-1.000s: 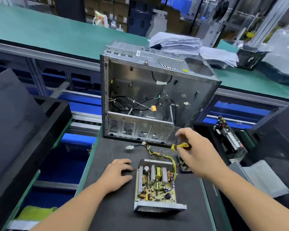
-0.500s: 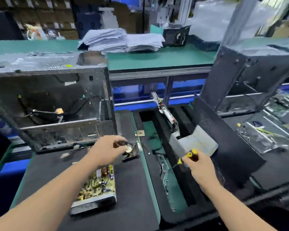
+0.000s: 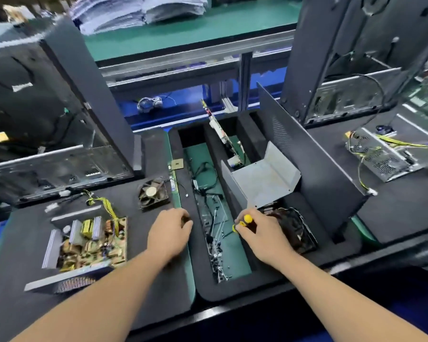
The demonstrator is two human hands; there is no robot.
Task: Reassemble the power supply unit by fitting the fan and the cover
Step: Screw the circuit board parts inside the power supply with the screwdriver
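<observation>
The open power supply unit lies on the black mat at the left, its circuit board and yellow wires bare. The black fan lies loose on the mat behind it, touched by neither hand. The bent grey metal cover leans in the foam tray at the right. My left hand rests at the mat's right edge with its fingers curled; whether it holds anything is unclear. My right hand grips a yellow-handled screwdriver over the green tray slot, in front of the cover.
The green slot between my hands holds several screws and cables. An open computer case stands at the back left, another case at the back right. A second power supply lies far right. A dark part sits by my right wrist.
The view swung right and down. My left hand left the fan and moved to the mat's edge. My right hand, still on the screwdriver, came down over the tray slot.
</observation>
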